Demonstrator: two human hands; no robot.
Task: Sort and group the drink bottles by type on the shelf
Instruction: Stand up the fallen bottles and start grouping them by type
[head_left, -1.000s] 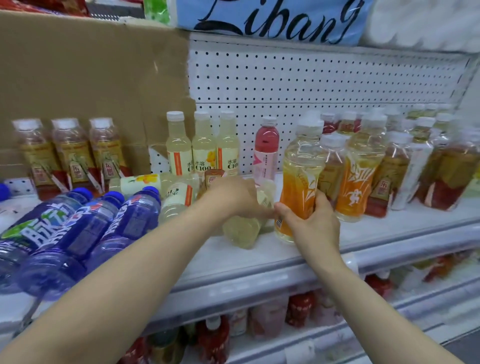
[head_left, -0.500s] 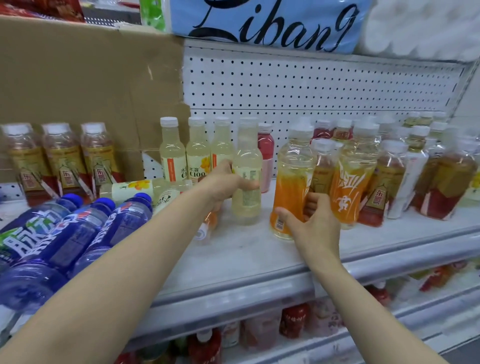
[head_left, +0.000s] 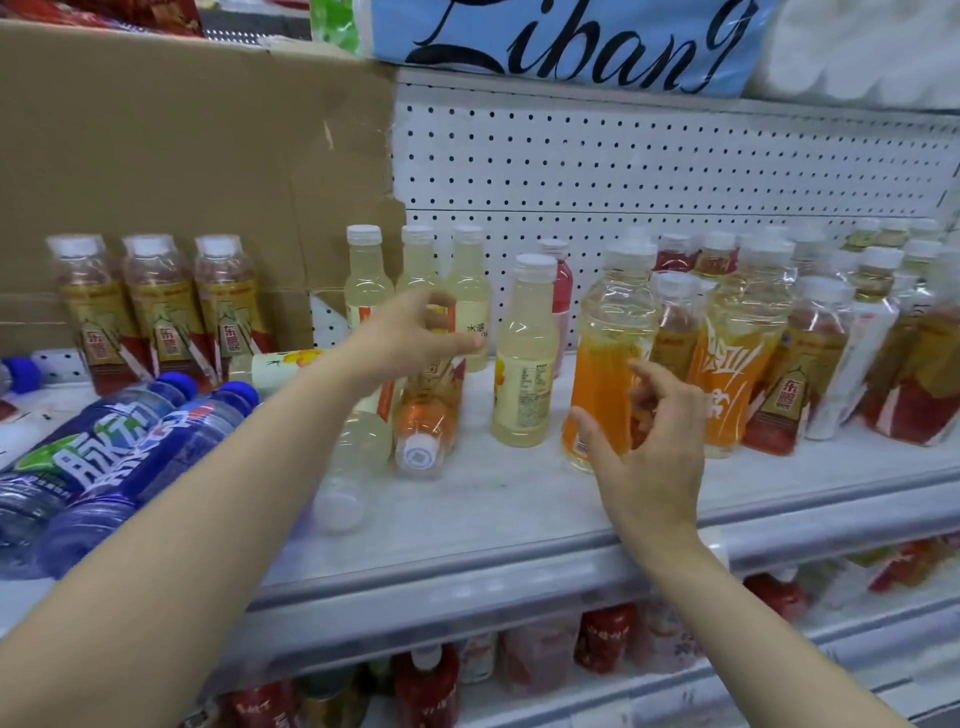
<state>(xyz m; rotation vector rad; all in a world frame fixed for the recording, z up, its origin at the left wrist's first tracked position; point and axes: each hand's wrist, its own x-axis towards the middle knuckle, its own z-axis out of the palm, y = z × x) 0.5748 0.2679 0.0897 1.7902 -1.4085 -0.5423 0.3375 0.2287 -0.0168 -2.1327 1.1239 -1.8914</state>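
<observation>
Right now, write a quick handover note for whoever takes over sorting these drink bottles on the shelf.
Left hand: open, holding nothing, hovering over the fallen bottles.
Right hand: open, fingers loose beside the orange drink bottle, not gripping it.
Done: one pale yellow bottle stands upright alone, in front and to the right of its three matching bottles at the back; three tea bottles stand grouped at left.
Left: stand up the lying pale bottle and lying orange bottle, right the blue bottles, move the lone pale yellow bottle to its group, sort the mixed cluster at right.
</observation>
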